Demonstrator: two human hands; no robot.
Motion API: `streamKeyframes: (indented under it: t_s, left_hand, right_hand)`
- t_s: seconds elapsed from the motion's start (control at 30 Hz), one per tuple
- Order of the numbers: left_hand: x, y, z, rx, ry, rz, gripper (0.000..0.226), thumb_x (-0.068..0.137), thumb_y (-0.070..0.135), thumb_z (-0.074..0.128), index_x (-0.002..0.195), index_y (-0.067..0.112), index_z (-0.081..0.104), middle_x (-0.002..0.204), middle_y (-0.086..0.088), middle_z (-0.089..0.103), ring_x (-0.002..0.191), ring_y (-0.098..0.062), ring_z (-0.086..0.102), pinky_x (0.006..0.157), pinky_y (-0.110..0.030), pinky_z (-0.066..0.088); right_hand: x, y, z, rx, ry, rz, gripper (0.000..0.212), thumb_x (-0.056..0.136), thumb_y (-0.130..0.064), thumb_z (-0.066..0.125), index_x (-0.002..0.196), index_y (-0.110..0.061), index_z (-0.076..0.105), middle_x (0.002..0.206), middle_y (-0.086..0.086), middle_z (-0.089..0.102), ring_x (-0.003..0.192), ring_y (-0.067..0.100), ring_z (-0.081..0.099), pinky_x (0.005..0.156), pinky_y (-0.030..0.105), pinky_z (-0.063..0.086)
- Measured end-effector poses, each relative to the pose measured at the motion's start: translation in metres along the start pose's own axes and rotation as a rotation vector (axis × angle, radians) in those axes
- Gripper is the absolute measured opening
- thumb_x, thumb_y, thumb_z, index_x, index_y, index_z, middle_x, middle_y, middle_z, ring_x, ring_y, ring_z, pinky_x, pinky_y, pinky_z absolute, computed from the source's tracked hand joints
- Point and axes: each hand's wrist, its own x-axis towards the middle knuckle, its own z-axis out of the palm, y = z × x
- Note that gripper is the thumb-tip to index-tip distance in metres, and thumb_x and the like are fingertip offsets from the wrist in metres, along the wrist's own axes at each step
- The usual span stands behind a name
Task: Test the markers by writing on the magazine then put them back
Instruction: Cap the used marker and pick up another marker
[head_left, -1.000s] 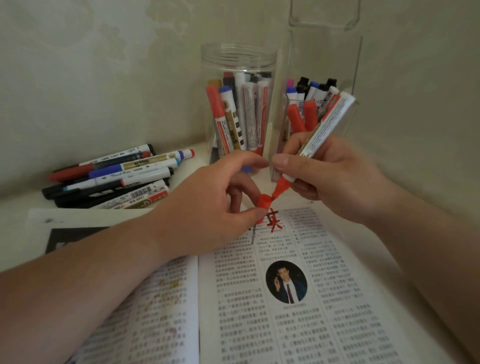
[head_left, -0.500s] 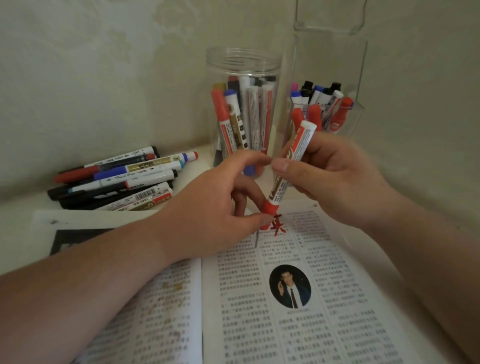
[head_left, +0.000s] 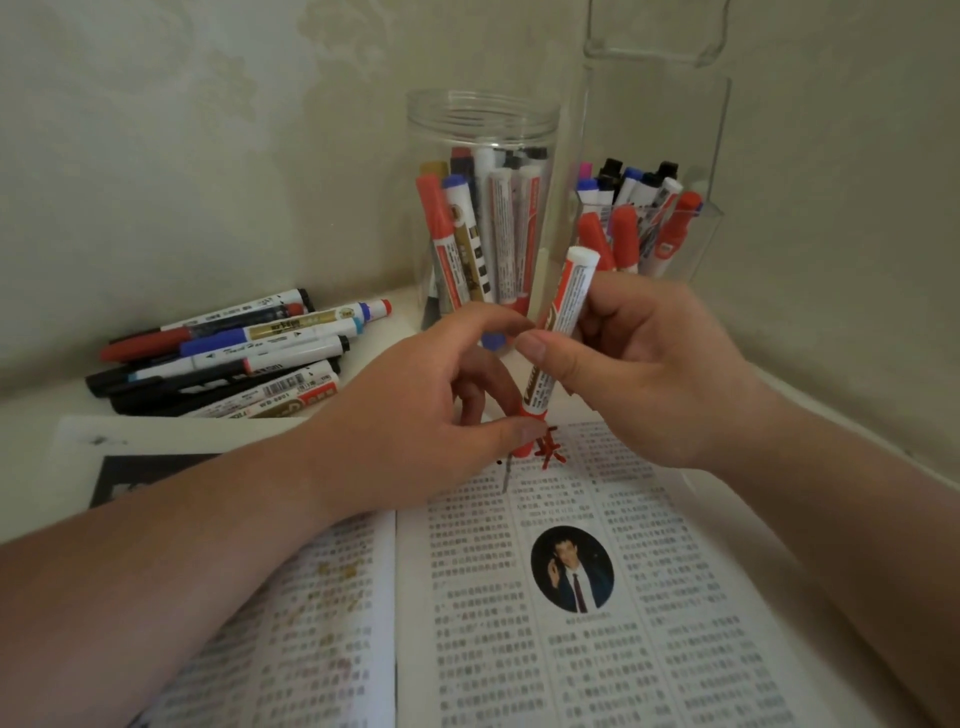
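My right hand grips a white-and-red marker held nearly upright, tip end down. The marker's red cap sits on its lower end, pinched between thumb and fingers of my left hand. Both hands hover just above the top of the open magazine. A red scribble marks the page right beside the cap.
A round clear jar with several markers stands behind my hands. To its right is a clear acrylic holder with more markers. A pile of loose markers lies at the left near the wall.
The marker swung from slanted to nearly upright. Its bare red tip, apart from the cap a second ago, now sits inside the cap held in my left hand.
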Motion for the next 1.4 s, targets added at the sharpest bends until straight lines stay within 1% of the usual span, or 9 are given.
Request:
streamKeyframes:
  t_s: [0.1,0.23,0.4,0.57,0.8,1.0,1.17,1.3,1.4]
  left_hand:
    - [-0.001,0.001,-0.001,0.0,-0.005,-0.002,0.052,0.081,0.03,0.083,0.119,0.042,0.05,0.089,0.019,0.072,0.071,-0.015,0.065,0.066,-0.029,0.055]
    - [-0.002,0.003,-0.001,0.047,0.013,0.043,0.05,0.082,0.028,0.082,0.115,0.046,0.05,0.092,0.023,0.069,0.072,-0.012,0.065,0.062,-0.017,0.051]
    - [0.0,-0.002,-0.008,0.185,0.1,0.068,0.017,0.084,0.029,0.077,0.099,0.031,0.068,0.081,0.017,0.067,0.069,-0.008,0.06,0.057,-0.015,0.044]
    - [0.004,0.02,-0.048,0.371,0.123,0.0,0.013,0.086,0.035,0.074,0.096,0.029,0.074,0.081,0.013,0.063,0.069,0.001,0.053,0.058,-0.013,0.035]
    - [-0.022,0.024,-0.144,0.797,0.074,-0.124,0.014,0.087,0.039,0.073,0.099,0.031,0.074,0.083,0.018,0.057,0.076,-0.002,0.052,0.071,-0.025,0.043]
    - [-0.059,-0.028,-0.171,0.876,0.207,-0.244,0.021,0.089,0.041,0.071,0.104,0.027,0.075,0.09,0.015,0.055,0.086,-0.01,0.053,0.078,-0.03,0.045]
    - [-0.057,-0.047,-0.164,0.871,0.322,-0.245,0.033,0.092,0.038,0.069,0.122,0.025,0.066,0.113,0.008,0.055,0.11,-0.016,0.053,0.084,-0.026,0.037]
    - [-0.043,-0.033,-0.15,0.785,0.319,-0.207,0.018,0.096,0.034,0.064,0.111,0.026,0.068,0.105,0.011,0.059,0.095,-0.012,0.053,0.078,-0.026,0.038]
    - [-0.029,-0.012,-0.128,0.721,0.232,-0.163,0.009,0.094,0.036,0.063,0.095,0.031,0.07,0.093,0.013,0.064,0.09,-0.013,0.059,0.078,-0.03,0.047]
  right_hand:
    - [-0.002,-0.001,-0.001,-0.009,-0.004,0.007,0.016,0.095,-0.016,0.068,0.107,-0.007,0.073,0.067,0.001,0.06,0.057,0.011,0.053,0.054,0.024,0.045]
    - [-0.006,-0.003,0.005,-0.085,0.058,-0.037,0.017,0.092,-0.024,0.071,0.106,-0.016,0.076,0.074,0.003,0.068,0.065,0.024,0.062,0.059,0.039,0.055]
    - [0.0,-0.002,0.011,0.052,0.262,-0.088,0.029,0.086,-0.04,0.075,0.108,-0.026,0.063,0.072,0.017,0.063,0.063,0.043,0.059,0.055,0.056,0.052]
    - [0.015,-0.019,0.014,0.08,0.463,-0.041,0.031,0.088,-0.009,0.074,0.104,-0.029,0.056,0.072,0.005,0.067,0.057,0.018,0.061,0.052,0.026,0.051]
    - [0.056,-0.053,0.038,-0.361,0.123,0.054,0.013,0.085,-0.027,0.079,0.086,-0.033,0.068,0.079,-0.012,0.067,0.068,-0.002,0.06,0.062,0.012,0.044]
    - [0.098,-0.079,0.097,-0.849,-0.141,0.007,0.017,0.102,-0.034,0.054,0.114,-0.029,0.065,0.106,-0.005,0.066,0.094,0.017,0.061,0.084,0.038,0.055]
    - [0.108,-0.087,0.113,-0.903,-0.06,0.048,0.034,0.101,-0.021,0.052,0.135,-0.024,0.056,0.128,0.001,0.058,0.111,0.026,0.061,0.089,0.039,0.053]
    - [0.089,-0.087,0.086,-0.824,0.066,0.057,0.029,0.099,-0.014,0.05,0.122,-0.021,0.067,0.121,-0.001,0.065,0.112,0.022,0.06,0.095,0.037,0.05]
    - [0.07,-0.089,0.054,-0.711,0.243,0.039,0.018,0.094,-0.014,0.059,0.103,-0.02,0.073,0.103,-0.002,0.072,0.097,0.02,0.064,0.085,0.033,0.051]
